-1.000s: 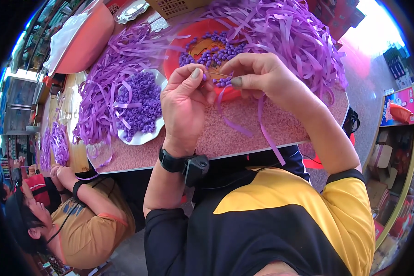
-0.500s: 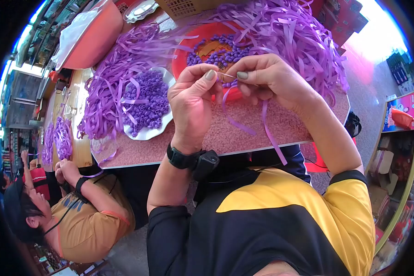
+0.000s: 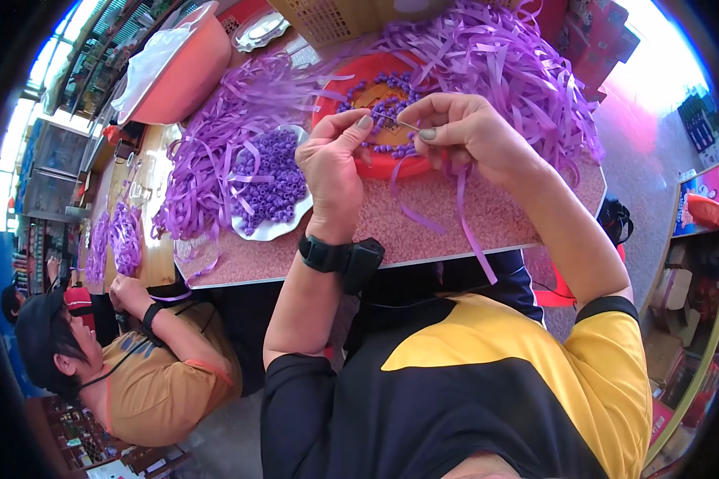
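A thin needle [image 3: 407, 125] spans the gap between my hands, above a red basin [image 3: 399, 168] of purple beads [image 3: 391, 149]. My right hand [image 3: 475, 136] pinches one end of it between thumb and fingers. My left hand [image 3: 333, 164] is closed in a pinch near the other end; whatever its fingertips hold is too small to make out. A purple ribbon [image 3: 473, 231] hangs below my right hand over the table's front edge. Left of my left hand, more purple beads [image 3: 272, 180] fill a white scalloped dish [image 3: 260, 231], with a few ribbon strands across them.
Heaps of purple ribbon [image 3: 495, 64] lie behind the basin and left of the dish. A pink tub [image 3: 188, 72] and a tan basket [image 3: 319, 20] stand at the back. On the left, a co-worker [image 3: 164, 375] sits holding ribbon. Shelves [image 3: 679, 319] stand at the right.
The view has shifted slightly, so the dish, the tub and the co-worker sit further right. My fingertips have moved slightly apart, and more of the needle shows between them.
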### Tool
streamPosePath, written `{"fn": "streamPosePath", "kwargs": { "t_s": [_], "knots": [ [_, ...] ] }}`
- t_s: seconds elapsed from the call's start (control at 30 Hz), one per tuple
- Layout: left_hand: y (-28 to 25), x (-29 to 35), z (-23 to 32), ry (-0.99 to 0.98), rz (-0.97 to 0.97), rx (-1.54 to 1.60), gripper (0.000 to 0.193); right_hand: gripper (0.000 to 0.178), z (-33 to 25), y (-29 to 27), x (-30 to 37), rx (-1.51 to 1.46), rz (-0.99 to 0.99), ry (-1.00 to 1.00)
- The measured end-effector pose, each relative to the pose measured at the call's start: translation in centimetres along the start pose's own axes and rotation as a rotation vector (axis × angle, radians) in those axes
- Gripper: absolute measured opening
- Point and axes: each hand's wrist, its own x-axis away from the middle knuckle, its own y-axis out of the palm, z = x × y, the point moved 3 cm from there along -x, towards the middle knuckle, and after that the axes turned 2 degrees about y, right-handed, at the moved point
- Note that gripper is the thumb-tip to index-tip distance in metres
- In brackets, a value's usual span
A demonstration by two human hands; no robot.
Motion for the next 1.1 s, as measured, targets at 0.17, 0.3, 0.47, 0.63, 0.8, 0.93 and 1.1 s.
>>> {"fn": "streamPosePath", "kwargs": {
  "t_s": [0.17, 0.3, 0.47, 0.63, 0.8, 0.93, 1.1],
  "knots": [
    [-0.3, 0.2, -0.3, -0.04, 0.02, 0.191, 0.012, 0.025, 0.7, -0.4, -0.3, 0.082, -0.029, 0.01],
    [-0.6, 0.5, -0.3, -0.108, -0.019, 0.335, 0.012, 0.02, 0.4, -0.2, 0.0, 0.123, 0.046, -0.028],
    [-1.3, 0.5, -0.6, -0.194, -0.186, 0.475, 0.014, 0.018, -0.3, -0.1, -0.4, 0.189, 0.078, -0.086],
    [-1.1, 0.8, 0.0, -0.231, -0.207, 0.535, 0.014, 0.015, -1.2, 0.6, -0.2, 0.592, 0.146, -0.238],
    [-1.2, 0.8, -0.1, -0.258, -0.249, 0.597, 0.014, 0.015, -1.8, 1.4, 0.3, 0.779, 0.178, -0.308],
    [-1.1, 1.0, 0.0, -0.275, -0.244, 0.572, 0.014, 0.014, -2.2, 2.0, 0.7, 0.877, 0.204, -0.42],
    [-0.7, 1.2, 0.3, -0.27, -0.23, 0.471, 0.014, 0.018, -2.3, 1.9, 1.1, 0.99, 0.183, -0.544]
  ]
}}
